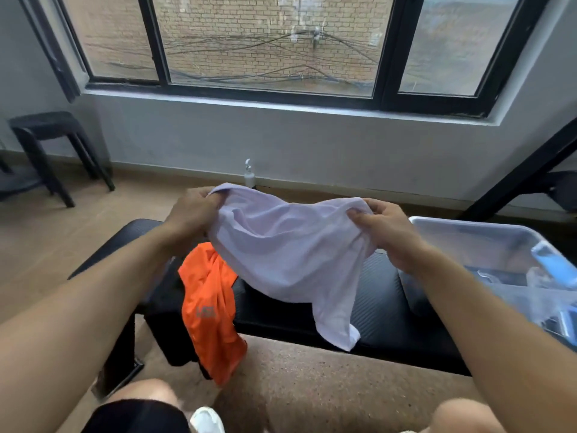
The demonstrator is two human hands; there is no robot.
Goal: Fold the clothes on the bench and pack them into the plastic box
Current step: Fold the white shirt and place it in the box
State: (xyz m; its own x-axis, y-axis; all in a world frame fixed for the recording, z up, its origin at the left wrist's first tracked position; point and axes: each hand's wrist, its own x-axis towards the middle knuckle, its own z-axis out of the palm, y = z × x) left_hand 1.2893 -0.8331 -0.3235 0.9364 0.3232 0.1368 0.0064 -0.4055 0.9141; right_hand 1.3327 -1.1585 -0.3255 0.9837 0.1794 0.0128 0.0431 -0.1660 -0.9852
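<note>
Fingers: left hand (pixel 193 210) and right hand (pixel 387 226) pinch lilac T-shirt (pixel 287 257) edge | advice: spread flat on surface (pixel 381 307), clear of orange garment (pixel 209 304), then fold.

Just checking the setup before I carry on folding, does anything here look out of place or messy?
The orange garment lies crumpled and hangs off the bench's front edge toward the floor. A small pump bottle stands on the floor by the wall. Nothing looks spilled or damaged.
</note>
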